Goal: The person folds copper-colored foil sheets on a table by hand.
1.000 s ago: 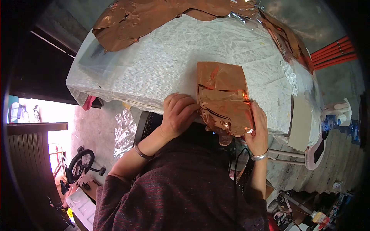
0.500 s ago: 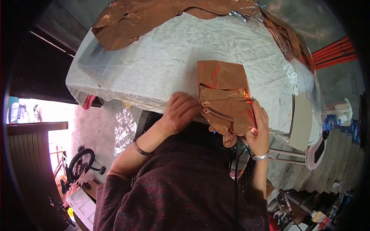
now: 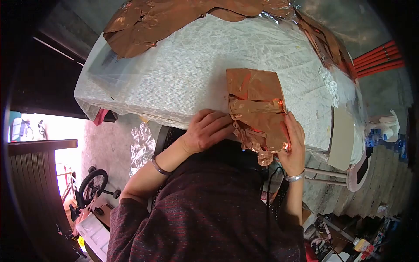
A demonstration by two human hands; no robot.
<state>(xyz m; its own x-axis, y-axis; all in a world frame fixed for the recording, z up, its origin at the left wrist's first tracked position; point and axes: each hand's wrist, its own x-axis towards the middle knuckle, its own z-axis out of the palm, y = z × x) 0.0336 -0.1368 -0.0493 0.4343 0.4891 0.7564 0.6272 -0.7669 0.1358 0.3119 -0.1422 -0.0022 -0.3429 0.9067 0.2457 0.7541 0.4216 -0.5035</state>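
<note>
A folded copper-coloured foil sheet lies over the near edge of the white-covered table, its scalloped lower end hanging towards the body. My left hand is closed at the foil's left edge, fingers bent together and fingertips partly hidden behind it. At the right edge, my right hand grips the foil, with its fingers along the side and its thumb near the lower corner.
More copper foil lies along the table's far side, and another piece at the far right. A chair stands at the right. Silver foil and a small bicycle are on the floor at the left.
The foil has shifted slightly to the right and its lower end has changed shape a little. My left hand has moved slightly right and down with it.
</note>
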